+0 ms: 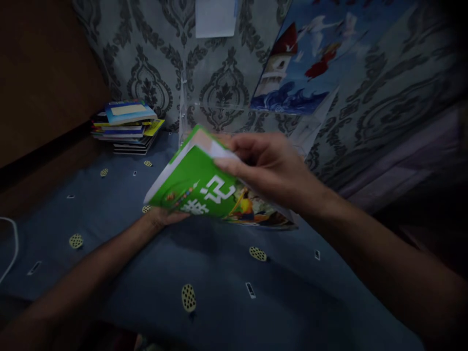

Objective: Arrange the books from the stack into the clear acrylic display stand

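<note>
A green book with white Chinese characters and a colourful picture on its cover is held tilted above the blue cloth. My right hand pinches its upper right edge, thumb on the cover and fingers behind. Under the lower left part of the book is my left hand, its fingers mostly hidden by the book. A clear plastic rack stands just behind, partly covered by the book and my right hand.
At the back left, a pile of books rests against brown wood. Behind is patterned wallpaper with a blue illustrated poster and a white paper. A white cable curves at the left edge.
</note>
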A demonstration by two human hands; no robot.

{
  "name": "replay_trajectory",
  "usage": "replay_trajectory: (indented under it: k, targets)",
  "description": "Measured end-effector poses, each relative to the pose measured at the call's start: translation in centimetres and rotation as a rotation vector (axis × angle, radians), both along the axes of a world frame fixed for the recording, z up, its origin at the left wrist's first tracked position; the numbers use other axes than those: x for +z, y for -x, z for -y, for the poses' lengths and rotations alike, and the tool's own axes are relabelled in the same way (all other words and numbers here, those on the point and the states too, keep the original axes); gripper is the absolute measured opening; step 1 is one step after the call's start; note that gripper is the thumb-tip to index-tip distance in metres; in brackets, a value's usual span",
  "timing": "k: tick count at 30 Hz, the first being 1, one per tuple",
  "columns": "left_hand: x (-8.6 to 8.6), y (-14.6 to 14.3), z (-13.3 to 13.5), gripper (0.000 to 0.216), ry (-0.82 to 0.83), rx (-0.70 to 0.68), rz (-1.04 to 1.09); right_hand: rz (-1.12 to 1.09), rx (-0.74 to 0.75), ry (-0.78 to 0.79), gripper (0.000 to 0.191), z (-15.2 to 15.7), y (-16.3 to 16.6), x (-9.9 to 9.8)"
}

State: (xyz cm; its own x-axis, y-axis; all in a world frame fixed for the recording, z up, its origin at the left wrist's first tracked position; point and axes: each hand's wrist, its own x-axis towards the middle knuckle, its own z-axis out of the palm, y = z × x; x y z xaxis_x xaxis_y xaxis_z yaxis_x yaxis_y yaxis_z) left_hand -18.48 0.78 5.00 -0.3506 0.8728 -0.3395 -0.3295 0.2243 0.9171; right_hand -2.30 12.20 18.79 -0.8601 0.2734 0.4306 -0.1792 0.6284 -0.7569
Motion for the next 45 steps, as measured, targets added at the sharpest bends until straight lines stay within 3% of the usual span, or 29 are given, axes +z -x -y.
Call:
replay_trajectory:
  k: [3, 7, 10, 13, 15, 18, 23, 29, 32, 35, 38, 45]
  targets:
    - [0.9, 0.5, 0.0, 0.061, -0.173, -0.019, 0.074, -0.073, -0.195, 0.320, 0.026, -1.9, -0.3, -0.9]
    - [0.6, 0.9, 0.3, 0.062, -0.336, -0.120, 0.103, -0.066, -0.359, 0.631, 0.036, -4.1, -1.2, -4.9]
    - [-0.3, 1.0, 0.2, 0.050, -0.283, -0.172, 0.040, -0.010, -0.435, 0.812, 0.039, -4.4, -2.5, -9.3]
    - [-1.2, 0.9, -0.1, 0.052, -0.152, -0.220, -0.004, 0.025, -0.501, 0.913, 0.044, -3.6, -4.1, -13.4]
    - [-1.7, 0.9, -0.3, 0.058, -0.069, -0.247, -0.048, 0.064, -0.533, 0.940, 0.045, -3.0, -5.0, -15.4]
    - [-2.1, 0.9, -0.5, 0.065, -0.004, -0.254, -0.135, 0.080, -0.549, 0.958, 0.045, -2.9, -5.6, -16.8]
    - [-1.3, 1.3, -0.3, 0.066, 0.108, -0.295, -0.404, 0.121, -0.505, 0.856, 0.040, -4.3, -5.3, -17.3]
    - [0.4, 0.8, 0.3, 0.042, 0.247, -0.285, -1.360, 0.207, -0.457, 0.496, 0.031, -5.3, -5.6, -17.6]
    - [-0.4, 0.6, 0.3, 0.033, 0.154, -0.260, -1.654, 0.218, -0.495, 0.314, 0.025, -5.1, -5.9, -17.6]
    - [-2.0, 0.8, 0.1, 0.034, -0.075, -0.248, -1.726, 0.202, -0.527, 0.257, 0.028, -4.7, -6.3, -17.7]
    - [-3.2, 1.1, 0.0, 0.038, -0.147, -0.246, -1.715, 0.148, -0.568, 0.223, 0.032, -4.4, -6.6, -17.8]
    - [-3.2, 1.2, -1.0, 0.039, -0.268, -0.317, -1.713, 0.098, -0.545, 0.218, 0.033, -4.7, -7.1, -18.0]
